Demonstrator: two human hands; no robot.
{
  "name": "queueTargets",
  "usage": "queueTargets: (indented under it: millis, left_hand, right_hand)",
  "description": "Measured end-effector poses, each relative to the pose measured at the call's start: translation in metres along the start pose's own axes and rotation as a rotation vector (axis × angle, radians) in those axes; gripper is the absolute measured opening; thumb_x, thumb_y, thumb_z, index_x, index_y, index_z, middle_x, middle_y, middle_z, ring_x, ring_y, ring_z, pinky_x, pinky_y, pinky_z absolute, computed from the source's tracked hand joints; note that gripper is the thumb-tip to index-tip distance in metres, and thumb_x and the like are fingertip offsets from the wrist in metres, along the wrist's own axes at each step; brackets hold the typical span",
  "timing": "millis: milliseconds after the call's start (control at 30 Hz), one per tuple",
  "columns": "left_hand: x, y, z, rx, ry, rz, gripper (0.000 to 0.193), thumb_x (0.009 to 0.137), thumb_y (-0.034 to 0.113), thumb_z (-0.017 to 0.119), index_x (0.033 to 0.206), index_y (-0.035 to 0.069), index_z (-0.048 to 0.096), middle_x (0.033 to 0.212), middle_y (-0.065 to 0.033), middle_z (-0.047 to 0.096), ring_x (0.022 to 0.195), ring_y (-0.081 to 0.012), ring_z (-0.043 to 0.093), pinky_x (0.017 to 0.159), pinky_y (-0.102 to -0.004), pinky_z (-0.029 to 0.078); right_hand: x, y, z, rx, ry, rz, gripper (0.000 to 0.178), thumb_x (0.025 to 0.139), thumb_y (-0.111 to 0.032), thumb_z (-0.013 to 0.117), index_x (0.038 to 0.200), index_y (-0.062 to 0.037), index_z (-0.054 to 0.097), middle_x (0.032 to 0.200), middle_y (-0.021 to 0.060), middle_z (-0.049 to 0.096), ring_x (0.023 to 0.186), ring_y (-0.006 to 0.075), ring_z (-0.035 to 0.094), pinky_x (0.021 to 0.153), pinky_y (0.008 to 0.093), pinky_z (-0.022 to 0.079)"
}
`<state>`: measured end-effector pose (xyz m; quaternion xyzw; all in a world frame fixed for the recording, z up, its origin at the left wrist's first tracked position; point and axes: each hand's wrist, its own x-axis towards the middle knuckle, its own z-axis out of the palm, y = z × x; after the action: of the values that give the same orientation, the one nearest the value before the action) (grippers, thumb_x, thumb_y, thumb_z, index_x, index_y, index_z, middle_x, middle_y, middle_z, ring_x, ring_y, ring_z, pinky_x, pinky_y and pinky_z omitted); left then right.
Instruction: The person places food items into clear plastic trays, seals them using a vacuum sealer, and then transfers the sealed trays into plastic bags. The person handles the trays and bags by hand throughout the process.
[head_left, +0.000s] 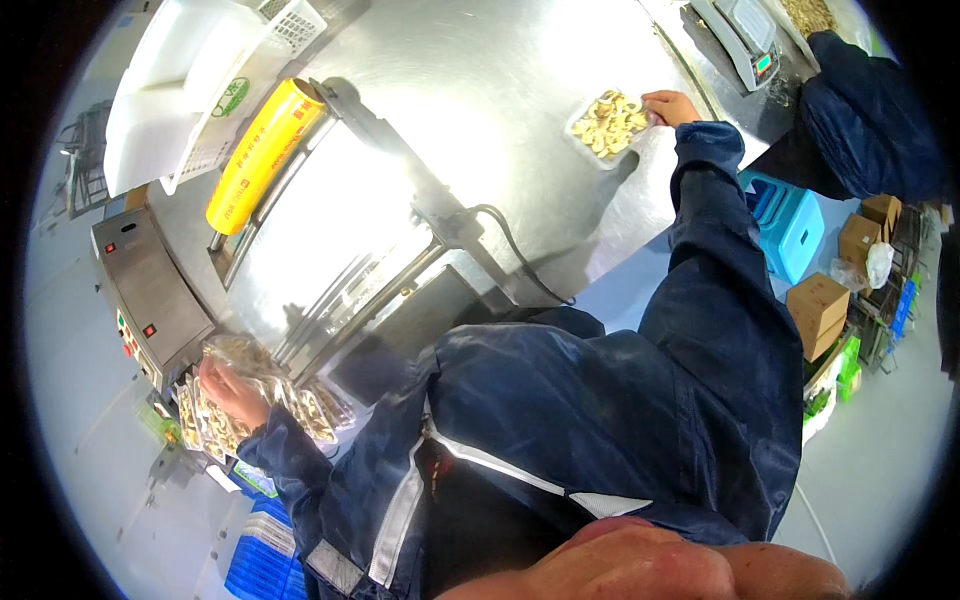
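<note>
At the far left, my left hand (pixel 232 392) grips a clear film-wrapped tray (pixel 243 352) at a row of similar packs (pixel 315 412); its fingertips are partly hidden. The packs hold pale slices that look like mushrooms. My right arm reaches far out over the steel table. There my right hand (pixel 672 108) is closed on the right edge of a clear plastic tray (pixel 592 153), which is unwrapped and heaped with pale curved slices (pixel 610 122). Between my hands stands a film-wrapping machine (pixel 335 215) bearing a yellow film roll (pixel 265 155).
White plastic crates (pixel 185 95) stand at the back left, above a steel control box (pixel 150 290). A scale (pixel 738 42) sits at the far right beside another person's dark sleeve (pixel 870 120). A blue crate (pixel 790 225) and cardboard boxes (pixel 818 305) are at right. A black cable (pixel 515 250) curves off the machine.
</note>
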<state>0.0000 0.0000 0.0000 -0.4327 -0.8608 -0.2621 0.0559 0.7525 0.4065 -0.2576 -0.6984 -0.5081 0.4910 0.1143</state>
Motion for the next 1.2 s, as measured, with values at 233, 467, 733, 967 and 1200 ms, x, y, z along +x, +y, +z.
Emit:
queueTargets:
  millis: [233, 467, 733, 967, 1200]
  left_hand:
    - [-0.001, 0.017, 0.026, -0.099, -0.059, 0.120, 0.030, 0.099, 0.018, 0.049, 0.117, -0.005, 0.057, 0.118, -0.0172, 0.054, 0.110, -0.0290, 0.052, 0.094, -0.0387, 0.043]
    - [-0.021, 0.053, 0.047, -0.393, -0.190, -0.028, 0.028, 0.100, 0.013, 0.046, 0.124, 0.002, 0.052, 0.119, -0.0116, 0.055, 0.094, -0.0180, 0.059, 0.076, -0.0311, 0.050]
    - [-0.031, 0.119, 0.129, -0.954, -0.464, -0.244, 0.034, 0.100, 0.018, 0.050, 0.128, 0.000, 0.053, 0.116, -0.0104, 0.059, 0.099, -0.0169, 0.058, 0.080, -0.0295, 0.050]
    - [-0.006, 0.065, 0.151, -0.994, -0.396, -0.436, 0.030, 0.097, 0.018, 0.056, 0.119, -0.003, 0.059, 0.091, -0.0043, 0.064, 0.071, -0.0108, 0.057, 0.064, -0.0260, 0.049]
    - [-0.005, -0.004, 0.165, -0.815, -0.466, -0.548, 0.022, 0.094, 0.018, 0.061, 0.101, -0.002, 0.066, 0.074, -0.0020, 0.062, 0.061, -0.0096, 0.055, 0.055, -0.0237, 0.047]
  right_hand:
    - [-0.049, 0.007, 0.028, 0.304, -0.150, 0.023, 0.027, 0.087, -0.021, 0.072, 0.108, -0.0035, 0.070, 0.082, -0.0018, 0.066, 0.068, 0.0058, 0.055, 0.062, 0.0187, 0.044]
    - [-0.127, -0.102, 0.056, 0.280, -0.140, -0.121, 0.024, 0.088, -0.020, 0.070, 0.107, -0.0046, 0.070, 0.084, -0.0038, 0.066, 0.071, 0.0038, 0.054, 0.067, 0.0174, 0.044]
    - [-0.184, -0.273, 0.186, 0.403, -0.400, -0.341, 0.022, 0.088, -0.019, 0.070, 0.105, -0.0049, 0.070, 0.083, -0.0029, 0.066, 0.071, 0.0036, 0.054, 0.066, 0.0176, 0.044]
    - [-0.200, -0.310, 0.336, 0.351, -0.541, -0.272, 0.018, 0.088, -0.017, 0.071, 0.099, -0.0031, 0.070, 0.078, -0.0013, 0.066, 0.065, 0.0046, 0.054, 0.060, 0.0184, 0.044]
    - [-0.189, -0.305, 0.393, 0.100, -0.443, -0.399, 0.021, 0.081, -0.019, 0.071, 0.087, 0.0007, 0.072, 0.069, 0.0055, 0.068, 0.061, 0.0105, 0.061, 0.057, 0.0244, 0.048]
